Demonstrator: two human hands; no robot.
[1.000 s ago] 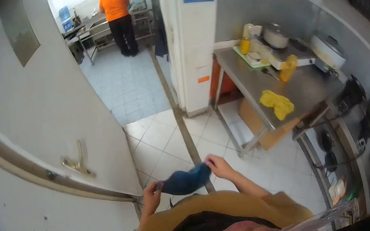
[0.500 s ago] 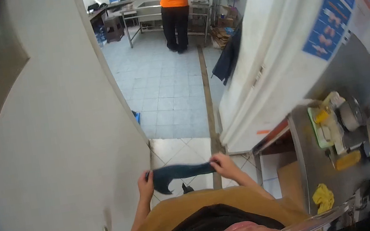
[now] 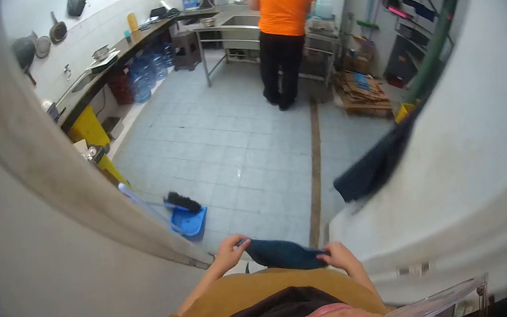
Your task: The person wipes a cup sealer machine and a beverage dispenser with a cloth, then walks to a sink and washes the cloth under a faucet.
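A dark teal cloth [image 3: 285, 254] stretches between my two hands, low in front of my body. My left hand [image 3: 232, 251] pinches its left end, close to the door frame. At the other end, my right hand [image 3: 339, 255] grips the cloth between thumb and fingers. Its middle sags slightly and overlaps the tiled floor in this view. Below it shows the front of my brown top [image 3: 241, 298].
A blue dustpan [image 3: 190, 223] with a brush stands just inside the doorway, left. Dark fabric [image 3: 375, 163] hangs at the right. Farther in, a person in orange [image 3: 284, 3] stands at a metal sink table [image 3: 228, 31]. Flattened cardboard [image 3: 362, 93] lies right of them.
I have moved forward into the doorway, so more of the room shows. Both hands still hold the cloth, which has shifted right in view and now slants down to the right.
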